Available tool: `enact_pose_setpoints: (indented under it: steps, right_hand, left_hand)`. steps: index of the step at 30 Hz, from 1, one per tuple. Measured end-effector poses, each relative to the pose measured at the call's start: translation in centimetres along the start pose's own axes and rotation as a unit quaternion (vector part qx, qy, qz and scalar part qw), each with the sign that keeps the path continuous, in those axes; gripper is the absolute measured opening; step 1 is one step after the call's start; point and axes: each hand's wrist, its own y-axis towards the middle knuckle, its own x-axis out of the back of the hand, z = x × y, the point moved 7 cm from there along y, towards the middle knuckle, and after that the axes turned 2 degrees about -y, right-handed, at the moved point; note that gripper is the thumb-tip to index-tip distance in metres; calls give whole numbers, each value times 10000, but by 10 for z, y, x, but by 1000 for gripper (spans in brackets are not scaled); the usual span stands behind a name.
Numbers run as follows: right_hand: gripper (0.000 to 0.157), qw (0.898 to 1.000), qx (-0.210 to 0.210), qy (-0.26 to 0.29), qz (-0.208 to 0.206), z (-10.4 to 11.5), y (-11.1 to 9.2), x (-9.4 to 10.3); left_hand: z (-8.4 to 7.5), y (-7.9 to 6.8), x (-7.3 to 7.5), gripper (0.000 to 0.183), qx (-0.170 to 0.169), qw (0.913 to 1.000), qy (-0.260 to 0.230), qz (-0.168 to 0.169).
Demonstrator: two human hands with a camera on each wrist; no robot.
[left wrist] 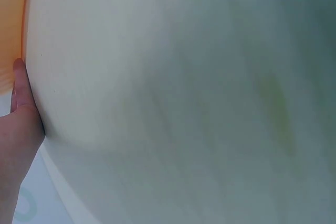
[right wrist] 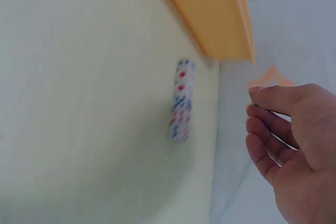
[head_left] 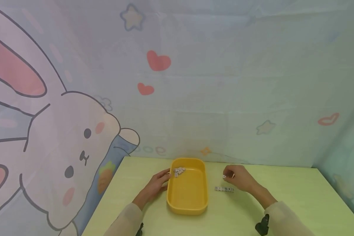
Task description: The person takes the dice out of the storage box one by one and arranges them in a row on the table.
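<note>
Left hand [head_left: 155,187]: grip loose, fingers fairly straight, touching left side of yellow tray [head_left: 187,194] on counter [head_left: 295,200]; holds nothing. Loose dice [head_left: 179,171] heaped in tray's far left corner. Right of tray, dice row [head_left: 224,189], left to right. Beyond row, right hand [head_left: 242,179]: grip nearly closed, thumb and fingertips pinching small white piece [head_left: 224,176], probably die. Step looks like lining up dice; next move likely calls for lowering piece squarely against row.
</note>
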Motion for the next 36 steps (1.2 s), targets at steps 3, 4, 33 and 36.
enact_pose_setpoints:
  steps: [3, 4, 33, 36]
  right_hand:
    - [9, 9996, -275, -59, -27, -16, -18, 1]
    - [9, 9993, -363, -79, -11, -21, -23, 1]
    - [20, 9899, -1200, 692, 303, -62, -59, -29]
    - [23, 9888, -1237, 789, 266, -65, -61, -31]
  left_hand:
    - [2, 0, 0, 60, 32, 10000, 12, -40]
    - [2, 0, 1, 60, 33, 10000, 30, -46]
    - [-1, -1, -1, 57, 70, 9999, -56, -111]
    - [-1, 0, 0, 58, 47, 9999, -74, -106]
